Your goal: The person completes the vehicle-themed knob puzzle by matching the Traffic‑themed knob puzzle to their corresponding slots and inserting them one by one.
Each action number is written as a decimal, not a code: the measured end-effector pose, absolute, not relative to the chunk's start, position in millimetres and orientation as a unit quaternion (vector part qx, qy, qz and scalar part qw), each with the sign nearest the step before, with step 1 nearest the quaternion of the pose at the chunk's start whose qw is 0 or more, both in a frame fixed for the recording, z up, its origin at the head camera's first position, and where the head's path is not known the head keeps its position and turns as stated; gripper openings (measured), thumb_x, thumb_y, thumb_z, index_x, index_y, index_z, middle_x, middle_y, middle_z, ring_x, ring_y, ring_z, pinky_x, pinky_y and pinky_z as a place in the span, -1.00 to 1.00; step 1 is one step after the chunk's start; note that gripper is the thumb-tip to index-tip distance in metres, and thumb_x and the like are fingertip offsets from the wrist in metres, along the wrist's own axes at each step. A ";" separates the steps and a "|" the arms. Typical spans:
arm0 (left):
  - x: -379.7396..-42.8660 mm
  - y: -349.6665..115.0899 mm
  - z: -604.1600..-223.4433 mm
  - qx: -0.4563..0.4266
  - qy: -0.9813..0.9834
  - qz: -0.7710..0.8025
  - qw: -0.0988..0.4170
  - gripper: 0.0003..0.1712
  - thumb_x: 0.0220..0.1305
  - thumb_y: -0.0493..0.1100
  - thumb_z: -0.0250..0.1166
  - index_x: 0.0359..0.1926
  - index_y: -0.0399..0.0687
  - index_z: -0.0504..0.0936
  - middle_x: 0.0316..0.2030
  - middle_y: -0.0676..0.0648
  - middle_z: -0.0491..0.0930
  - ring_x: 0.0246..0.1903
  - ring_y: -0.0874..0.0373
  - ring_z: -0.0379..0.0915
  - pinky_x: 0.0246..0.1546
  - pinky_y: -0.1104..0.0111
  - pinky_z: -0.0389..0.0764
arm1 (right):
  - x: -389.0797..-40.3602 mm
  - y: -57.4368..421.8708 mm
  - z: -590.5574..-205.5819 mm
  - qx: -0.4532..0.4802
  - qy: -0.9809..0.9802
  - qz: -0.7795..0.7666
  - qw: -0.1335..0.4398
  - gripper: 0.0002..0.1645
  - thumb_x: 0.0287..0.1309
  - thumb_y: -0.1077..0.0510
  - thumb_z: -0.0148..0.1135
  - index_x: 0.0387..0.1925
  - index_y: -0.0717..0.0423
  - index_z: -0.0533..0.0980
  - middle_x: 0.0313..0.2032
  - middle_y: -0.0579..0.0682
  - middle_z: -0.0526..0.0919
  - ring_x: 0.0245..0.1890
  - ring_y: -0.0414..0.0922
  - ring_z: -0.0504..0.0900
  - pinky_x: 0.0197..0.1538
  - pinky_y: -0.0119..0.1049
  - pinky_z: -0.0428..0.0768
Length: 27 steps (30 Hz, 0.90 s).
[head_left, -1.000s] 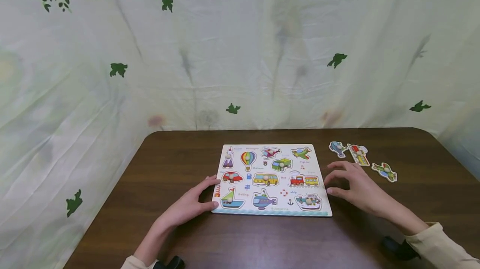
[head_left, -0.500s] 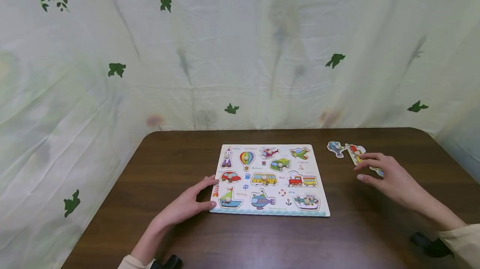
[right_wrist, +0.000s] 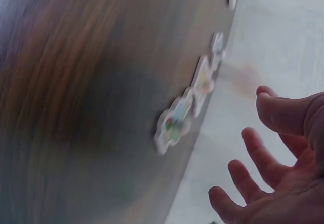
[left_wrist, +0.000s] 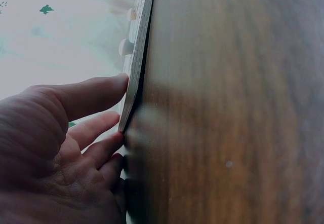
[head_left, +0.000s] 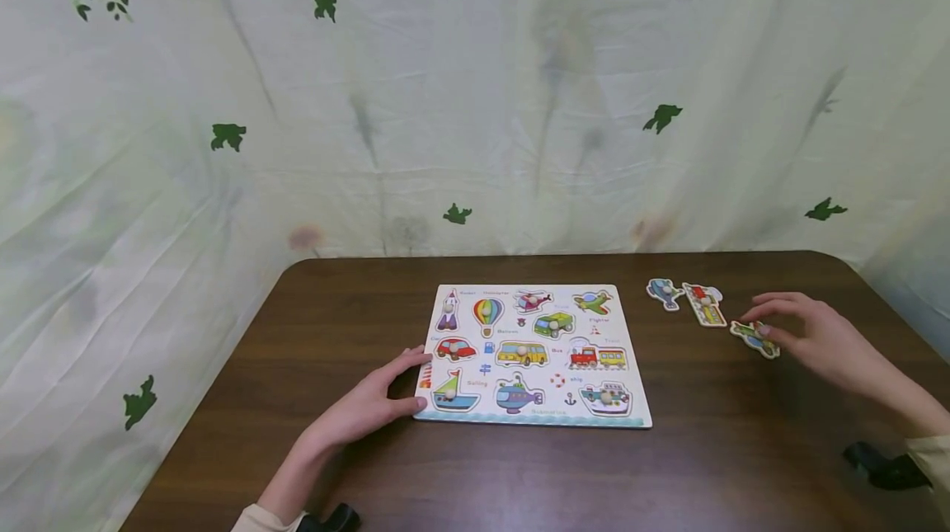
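A white peg puzzle board (head_left: 534, 410) with vehicle pictures lies on the dark wooden table. My left hand (head_left: 367, 404) rests along its left edge; in the left wrist view the thumb (left_wrist: 101, 93) and fingertips touch the board's side (left_wrist: 137, 67). Farther right, my right hand (head_left: 831, 342) hovers by an airplane puzzle piece (head_left: 753, 340). The right wrist view has those fingers (right_wrist: 263, 160) spread and apart from the airplane piece (right_wrist: 173, 125). Two more pieces, a train-like red and yellow one (head_left: 705, 306) and a blue one (head_left: 665, 294), lie beyond it.
The brown table (head_left: 519, 474) reaches back to a pale curtain (head_left: 482, 103) printed with leaves. Its rounded far corners stand at left and right. A dark wrist device (head_left: 886, 466) sits by the right sleeve.
My right hand has left the board's right edge and moved right, over the loose pieces, to the airplane piece. The left hand has stayed at the board's left edge.
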<state>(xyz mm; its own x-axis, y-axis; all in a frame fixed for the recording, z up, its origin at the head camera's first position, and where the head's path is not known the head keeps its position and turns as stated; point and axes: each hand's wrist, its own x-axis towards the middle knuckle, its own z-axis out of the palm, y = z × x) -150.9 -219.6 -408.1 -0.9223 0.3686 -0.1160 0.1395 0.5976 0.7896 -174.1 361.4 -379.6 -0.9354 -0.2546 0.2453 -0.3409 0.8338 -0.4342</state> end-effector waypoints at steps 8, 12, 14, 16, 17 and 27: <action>-149.8 -219.5 -408.0 0.141 0.884 0.424 0.135 -0.33 0.20 -0.11 0.40 0.33 -0.02 0.43 0.46 -0.08 0.18 0.48 -0.13 -0.15 0.34 -0.10 0.03 | -186.1 382.6 -394.2 0.148 -0.960 0.225 0.076 -0.80 0.10 0.31 0.40 -0.18 0.16 0.66 0.07 0.38 0.49 0.06 0.39 0.40 -0.16 0.22 0.40; -149.3 -219.1 -407.6 0.135 0.884 0.427 0.138 -0.33 0.20 -0.11 0.40 0.33 -0.02 0.43 0.45 -0.08 0.19 0.48 -0.13 -0.15 0.34 -0.10 0.03 | -192.1 392.1 -401.7 0.177 -0.959 0.205 0.081 -0.72 -0.01 0.42 0.41 -0.21 0.13 0.67 0.04 0.37 0.49 0.00 0.36 0.45 -0.19 0.15 0.42; -149.3 -219.0 -407.3 0.134 0.883 0.428 0.138 -0.33 0.20 -0.11 0.40 0.32 -0.02 0.44 0.45 -0.07 0.19 0.48 -0.12 -0.15 0.33 -0.10 0.03 | -194.8 395.2 -405.0 0.191 -0.958 0.198 0.084 -0.67 -0.06 0.46 0.42 -0.22 0.12 0.67 0.03 0.36 0.48 -0.02 0.35 0.45 -0.20 0.14 0.43; -149.3 -218.8 -407.0 0.135 0.883 0.428 0.137 -0.34 0.20 -0.11 0.40 0.32 -0.01 0.44 0.45 -0.07 0.19 0.48 -0.12 -0.15 0.33 -0.10 0.03 | -196.8 397.1 -407.5 0.201 -0.956 0.197 0.083 -0.66 -0.08 0.46 0.43 -0.22 0.13 0.66 0.03 0.37 0.47 -0.02 0.36 0.43 -0.21 0.16 0.42; -149.5 -218.7 -406.9 0.136 0.883 0.428 0.137 -0.34 0.20 -0.11 0.40 0.32 -0.01 0.44 0.45 -0.07 0.20 0.48 -0.12 -0.15 0.33 -0.10 0.03 | -197.4 397.9 -408.5 0.205 -0.955 0.198 0.082 -0.65 -0.09 0.46 0.43 -0.22 0.13 0.66 0.03 0.38 0.46 -0.03 0.37 0.43 -0.21 0.17 0.42; -150.0 -218.3 -405.9 0.134 0.884 0.427 0.136 -0.33 0.21 -0.10 0.40 0.33 0.02 0.43 0.45 -0.03 0.19 0.48 -0.11 -0.15 0.33 -0.11 0.03 | -201.0 398.8 -411.2 0.205 -0.955 0.201 0.066 -0.69 -0.07 0.42 0.45 -0.24 0.09 0.68 0.02 0.34 0.49 -0.02 0.33 0.44 -0.20 0.17 0.46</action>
